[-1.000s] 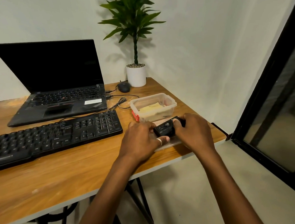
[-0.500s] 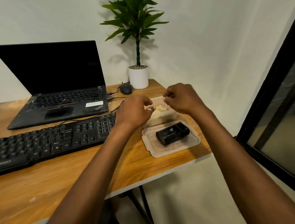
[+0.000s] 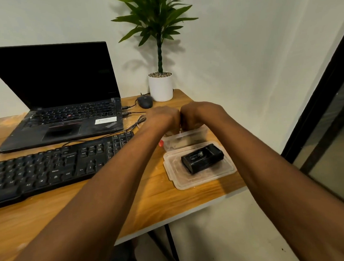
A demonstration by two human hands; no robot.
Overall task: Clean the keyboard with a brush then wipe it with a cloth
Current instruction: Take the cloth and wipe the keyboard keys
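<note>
I record the desk (image 3: 170, 201) as wood-grain with a smooth, lightly sheened finish and a pale edge band. The keyboard (image 3: 56, 167) is black matt plastic. The laptop (image 3: 68, 123) is matt black, and pale smears dull its palm rest. The tub (image 3: 187, 139) and lid (image 3: 199, 178) are smooth, cloudy translucent plastic. The case (image 3: 203, 158) is black plastic with a slight gloss. The pot (image 3: 161, 87) is smooth and white; ceramic or plastic, I cannot tell. The wall (image 3: 243, 58) is matt.
</note>
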